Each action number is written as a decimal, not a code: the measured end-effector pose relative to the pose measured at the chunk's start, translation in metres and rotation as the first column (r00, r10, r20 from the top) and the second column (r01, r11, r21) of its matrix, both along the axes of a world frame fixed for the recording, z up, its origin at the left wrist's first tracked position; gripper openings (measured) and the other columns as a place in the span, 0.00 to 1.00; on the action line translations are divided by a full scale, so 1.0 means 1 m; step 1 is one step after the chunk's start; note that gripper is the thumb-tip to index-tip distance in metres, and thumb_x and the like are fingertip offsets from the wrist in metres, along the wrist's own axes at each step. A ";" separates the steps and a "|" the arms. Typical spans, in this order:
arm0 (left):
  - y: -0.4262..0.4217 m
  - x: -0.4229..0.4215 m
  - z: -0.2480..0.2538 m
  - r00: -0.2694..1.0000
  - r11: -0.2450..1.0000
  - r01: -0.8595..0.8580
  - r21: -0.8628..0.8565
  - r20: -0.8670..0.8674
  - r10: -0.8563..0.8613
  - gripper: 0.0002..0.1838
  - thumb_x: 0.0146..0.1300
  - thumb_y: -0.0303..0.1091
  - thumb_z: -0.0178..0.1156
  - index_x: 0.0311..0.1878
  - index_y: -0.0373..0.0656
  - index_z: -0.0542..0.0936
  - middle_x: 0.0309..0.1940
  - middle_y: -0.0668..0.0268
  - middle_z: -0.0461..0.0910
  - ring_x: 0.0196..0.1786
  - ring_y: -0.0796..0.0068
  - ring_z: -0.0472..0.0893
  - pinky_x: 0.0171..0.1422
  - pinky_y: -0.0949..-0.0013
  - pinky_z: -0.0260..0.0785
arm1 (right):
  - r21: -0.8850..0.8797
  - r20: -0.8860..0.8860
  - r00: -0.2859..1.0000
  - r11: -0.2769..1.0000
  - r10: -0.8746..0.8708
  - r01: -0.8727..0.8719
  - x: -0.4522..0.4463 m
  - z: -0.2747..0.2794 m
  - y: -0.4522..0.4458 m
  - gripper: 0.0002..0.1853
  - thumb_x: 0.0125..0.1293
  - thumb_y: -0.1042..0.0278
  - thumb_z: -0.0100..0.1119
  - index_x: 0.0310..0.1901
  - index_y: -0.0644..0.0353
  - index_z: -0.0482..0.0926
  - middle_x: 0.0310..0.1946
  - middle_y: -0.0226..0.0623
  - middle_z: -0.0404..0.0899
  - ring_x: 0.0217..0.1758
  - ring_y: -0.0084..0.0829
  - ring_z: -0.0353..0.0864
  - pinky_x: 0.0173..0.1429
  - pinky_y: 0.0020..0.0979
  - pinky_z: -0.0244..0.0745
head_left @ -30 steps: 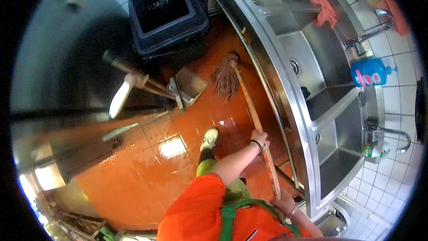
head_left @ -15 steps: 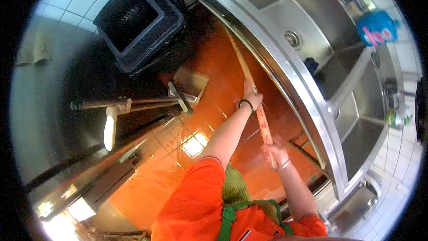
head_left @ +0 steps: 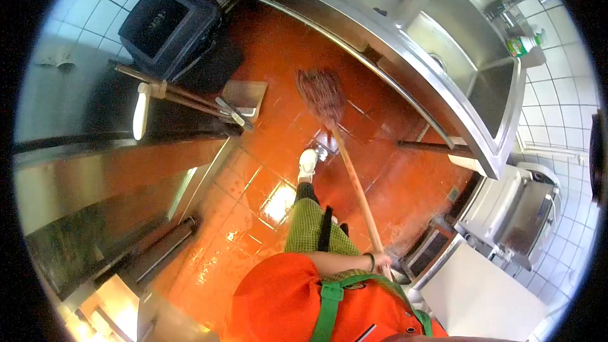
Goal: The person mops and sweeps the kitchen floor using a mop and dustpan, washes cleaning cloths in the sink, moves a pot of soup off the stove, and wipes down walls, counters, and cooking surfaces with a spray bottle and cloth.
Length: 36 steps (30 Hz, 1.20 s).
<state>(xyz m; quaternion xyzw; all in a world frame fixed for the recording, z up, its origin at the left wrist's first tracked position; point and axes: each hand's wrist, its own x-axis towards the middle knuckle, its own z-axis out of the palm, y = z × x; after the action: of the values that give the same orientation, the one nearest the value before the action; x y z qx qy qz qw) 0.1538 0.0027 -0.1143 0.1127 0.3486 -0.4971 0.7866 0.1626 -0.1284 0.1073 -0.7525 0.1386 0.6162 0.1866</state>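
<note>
My left hand (head_left: 382, 260), with a dark band at its wrist, is wrapped around the wooden handle of a mop (head_left: 356, 183), close against my apron. The handle slants away from me across the floor. At its far end the stringy, dark reddish-grey mop head (head_left: 320, 92) lies spread on the wet floor, between the dustpan and the sink unit. I cannot see my right hand. One of my white shoes (head_left: 308, 163) stands forward, left of the handle and short of the mop head.
Wet orange tiles (head_left: 253, 171) reflect light. A steel sink unit (head_left: 405, 57) with a lower rail runs along the right. On the left are a black bin (head_left: 158, 31), a dustpan (head_left: 246, 98) and long-handled tools (head_left: 190, 100). A white-lidded container (head_left: 481, 291) stands at lower right.
The mop handle has been drawn back toward me, and its head now shows. My left hand has come in near my waist; my right hand has left the view. My view has shifted.
</note>
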 end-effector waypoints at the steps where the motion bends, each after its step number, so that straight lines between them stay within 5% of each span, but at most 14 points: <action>1: -0.023 -0.015 0.002 0.983 0.988 0.143 0.060 0.104 -0.148 0.08 0.52 0.32 0.56 0.23 0.40 0.71 0.24 0.61 0.72 0.28 0.69 0.72 0.32 0.63 0.65 | -0.042 0.001 1.000 0.999 0.010 -0.010 -0.007 0.008 -0.006 0.19 0.55 0.66 0.55 0.48 0.59 0.65 0.27 0.38 0.72 0.25 0.31 0.73 0.27 0.29 0.69; 3: -0.035 -0.032 -0.017 0.893 0.996 0.027 0.089 0.446 -0.064 0.07 0.50 0.33 0.57 0.23 0.41 0.72 0.26 0.61 0.72 0.30 0.69 0.72 0.30 0.62 0.64 | -0.082 0.030 0.999 0.997 0.019 -0.017 -0.010 0.012 -0.004 0.20 0.55 0.64 0.55 0.48 0.59 0.64 0.28 0.40 0.73 0.26 0.33 0.73 0.28 0.31 0.69; 5: -0.009 -0.010 -0.016 0.999 0.998 0.036 0.054 -0.010 -0.035 0.09 0.44 0.35 0.57 0.17 0.41 0.71 0.20 0.62 0.72 0.24 0.71 0.73 0.24 0.66 0.67 | -0.101 0.052 0.998 0.995 0.019 -0.014 -0.006 0.010 0.010 0.21 0.55 0.63 0.56 0.49 0.59 0.63 0.28 0.43 0.73 0.26 0.36 0.74 0.28 0.32 0.69; 10: 0.127 0.136 -0.067 0.975 0.877 -0.223 0.426 0.081 0.208 0.04 0.48 0.28 0.52 0.21 0.41 0.68 0.12 0.60 0.70 0.14 0.64 0.74 0.17 0.62 0.69 | -0.011 0.179 0.984 1.000 0.005 -0.004 0.063 -0.048 0.096 0.25 0.54 0.60 0.57 0.51 0.58 0.61 0.29 0.48 0.74 0.27 0.42 0.75 0.29 0.37 0.70; 11: 0.143 0.169 -0.101 0.944 0.740 -0.322 0.590 0.141 0.299 0.04 0.47 0.26 0.52 0.25 0.40 0.67 0.12 0.61 0.69 0.11 0.63 0.72 0.14 0.59 0.68 | 0.026 0.221 0.975 0.999 0.018 -0.025 0.091 -0.065 0.124 0.25 0.54 0.59 0.57 0.51 0.57 0.61 0.29 0.49 0.74 0.27 0.43 0.75 0.29 0.38 0.70; 13: 0.210 0.241 -0.071 0.940 0.023 -0.332 0.943 0.333 -0.072 0.17 0.51 0.31 0.57 0.40 0.33 0.64 0.26 0.57 0.72 0.29 0.64 0.76 0.34 0.66 0.72 | 0.106 0.316 0.943 0.984 0.105 -0.145 0.150 -0.098 0.180 0.25 0.55 0.59 0.56 0.51 0.57 0.60 0.30 0.51 0.74 0.28 0.46 0.75 0.30 0.40 0.70; 14: 0.221 0.259 -0.101 0.940 0.061 -0.308 0.950 0.313 -0.137 0.22 0.52 0.31 0.57 0.45 0.33 0.60 0.32 0.56 0.71 0.32 0.64 0.75 0.37 0.66 0.71 | 0.011 0.312 0.942 0.991 0.122 -0.132 0.171 -0.129 0.198 0.23 0.54 0.60 0.59 0.47 0.59 0.63 0.28 0.50 0.73 0.28 0.39 0.75 0.30 0.37 0.70; 18: 0.246 0.293 -0.158 0.918 0.021 -0.296 0.955 0.290 -0.270 0.34 0.53 0.31 0.58 0.58 0.32 0.51 0.43 0.55 0.71 0.39 0.62 0.74 0.44 0.67 0.69 | 0.228 0.619 0.785 0.951 0.023 -0.207 0.196 -0.190 0.220 0.29 0.56 0.59 0.54 0.57 0.57 0.55 0.30 0.56 0.74 0.33 0.52 0.75 0.35 0.44 0.69; 20: 0.264 0.283 -0.102 0.909 0.316 -0.078 0.945 0.198 -0.368 0.36 0.58 0.31 0.52 0.63 0.35 0.43 0.56 0.51 0.63 0.53 0.56 0.69 0.62 0.63 0.58 | 0.115 0.454 0.879 0.968 0.149 -0.223 0.171 -0.187 0.209 0.32 0.58 0.60 0.51 0.61 0.55 0.49 0.31 0.58 0.74 0.35 0.54 0.75 0.38 0.45 0.69; 22: 0.265 0.258 -0.058 0.962 0.278 -0.075 0.958 0.143 -0.232 0.29 0.55 0.30 0.54 0.56 0.33 0.51 0.49 0.48 0.68 0.47 0.56 0.73 0.53 0.64 0.66 | 0.095 0.399 0.903 0.972 0.159 -0.213 0.095 -0.171 0.177 0.32 0.58 0.60 0.49 0.62 0.54 0.47 0.31 0.59 0.74 0.36 0.54 0.74 0.39 0.46 0.69; 29: 0.129 0.001 -0.134 0.919 0.305 -0.117 0.945 0.219 -0.327 0.25 0.49 0.33 0.56 0.47 0.33 0.59 0.33 0.51 0.73 0.37 0.59 0.75 0.39 0.62 0.70 | -0.012 0.111 0.991 0.997 0.081 -0.080 -0.152 -0.066 0.069 0.35 0.57 0.64 0.51 0.63 0.52 0.44 0.32 0.57 0.74 0.32 0.56 0.74 0.35 0.48 0.69; 33: 0.035 -0.205 -0.104 0.964 0.548 0.129 0.826 0.025 -0.265 0.19 0.52 0.30 0.57 0.41 0.36 0.59 0.29 0.57 0.69 0.29 0.64 0.72 0.30 0.62 0.69 | -0.067 -0.055 0.985 0.985 -0.161 0.157 -0.287 -0.001 0.017 0.34 0.57 0.65 0.51 0.63 0.53 0.46 0.31 0.53 0.73 0.30 0.50 0.73 0.33 0.44 0.68; 34: 0.017 -0.216 -0.044 0.862 0.434 0.317 0.843 -0.066 -0.502 0.30 0.54 0.33 0.52 0.56 0.32 0.51 0.34 0.55 0.70 0.32 0.64 0.73 0.35 0.60 0.70 | -0.086 -0.072 0.975 0.976 -0.208 0.202 -0.303 0.012 0.008 0.34 0.57 0.65 0.52 0.63 0.53 0.46 0.31 0.52 0.73 0.29 0.48 0.72 0.32 0.43 0.68; 36: 0.020 -0.212 0.034 0.690 0.484 0.636 0.601 -0.163 -0.705 0.33 0.53 0.33 0.53 0.57 0.32 0.49 0.31 0.54 0.70 0.29 0.64 0.74 0.29 0.61 0.69 | -0.117 -0.100 0.948 0.950 -0.302 0.290 -0.326 0.031 0.000 0.34 0.57 0.65 0.52 0.62 0.53 0.47 0.31 0.50 0.73 0.28 0.45 0.72 0.30 0.41 0.68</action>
<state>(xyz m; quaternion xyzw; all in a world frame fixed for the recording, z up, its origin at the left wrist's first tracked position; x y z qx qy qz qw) -0.0582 0.0223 -0.0804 0.5152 0.3760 -0.6148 0.4640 -0.1630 -0.1283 0.1384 -0.6942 0.2916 0.6163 0.2307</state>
